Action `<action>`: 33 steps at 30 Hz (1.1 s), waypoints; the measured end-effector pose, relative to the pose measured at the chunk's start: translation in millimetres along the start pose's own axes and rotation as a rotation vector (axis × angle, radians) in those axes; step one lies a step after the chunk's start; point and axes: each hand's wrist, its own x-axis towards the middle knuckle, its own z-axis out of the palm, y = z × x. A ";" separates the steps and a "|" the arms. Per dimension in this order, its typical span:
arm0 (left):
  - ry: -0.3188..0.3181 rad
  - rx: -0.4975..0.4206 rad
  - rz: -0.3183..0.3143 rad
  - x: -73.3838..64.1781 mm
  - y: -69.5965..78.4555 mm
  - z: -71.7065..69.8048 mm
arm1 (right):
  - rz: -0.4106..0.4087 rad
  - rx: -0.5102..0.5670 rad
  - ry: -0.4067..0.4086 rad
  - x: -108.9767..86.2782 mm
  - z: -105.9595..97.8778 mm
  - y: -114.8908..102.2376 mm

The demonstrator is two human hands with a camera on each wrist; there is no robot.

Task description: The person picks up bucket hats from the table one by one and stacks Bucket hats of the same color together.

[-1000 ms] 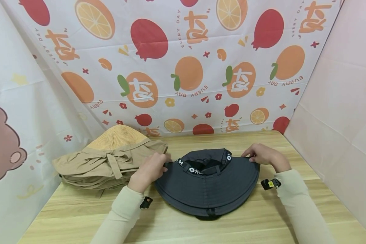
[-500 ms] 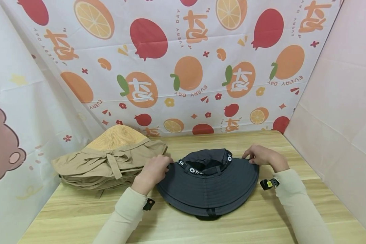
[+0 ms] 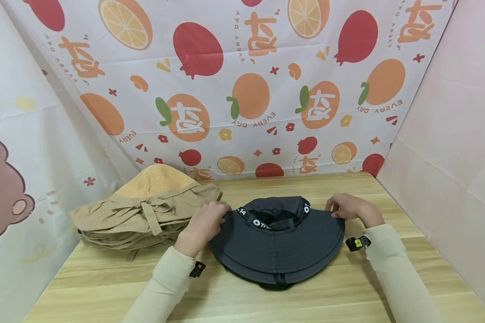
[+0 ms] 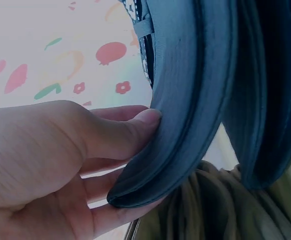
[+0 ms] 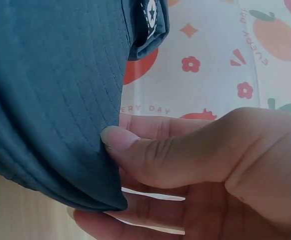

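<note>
A dark navy bucket hat [image 3: 275, 251] lies folded on the table, its wide brim doubled and curving toward me, with a black lettered band along the crown. My left hand [image 3: 202, 228] pinches the brim's left end; in the left wrist view the thumb lies on the brim [image 4: 185, 100] and fingers pass behind it. At the opposite end, my right hand [image 3: 353, 210] pinches the brim between thumb and fingers, as the right wrist view also shows on the dark cloth [image 5: 60, 100]. Beneath the front edge a dark part of the hat pokes out.
Left of the navy hat is a stack of khaki sun hats [image 3: 145, 220], the top one with a yellow woven crown and a bow. My left hand is close to its right edge. A fruit-print curtain [image 3: 246, 148] hangs behind the wooden table [image 3: 291, 305].
My left hand has shifted slightly right on the brim during the last second. The navy hat has barely moved, and both hands keep hold of it.
</note>
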 end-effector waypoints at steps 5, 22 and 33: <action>0.002 0.020 0.004 -0.1 0.5 2.7 | -0.017 -0.004 -0.008 -0.6 0.7 -2.5; -0.258 -0.126 -0.042 -4.4 16.2 -8.6 | -0.015 -0.017 0.012 0.1 1.7 -6.5; -0.349 -0.184 -0.066 -3.5 13.7 -7.5 | -0.065 0.005 0.127 0.7 -3.3 -5.7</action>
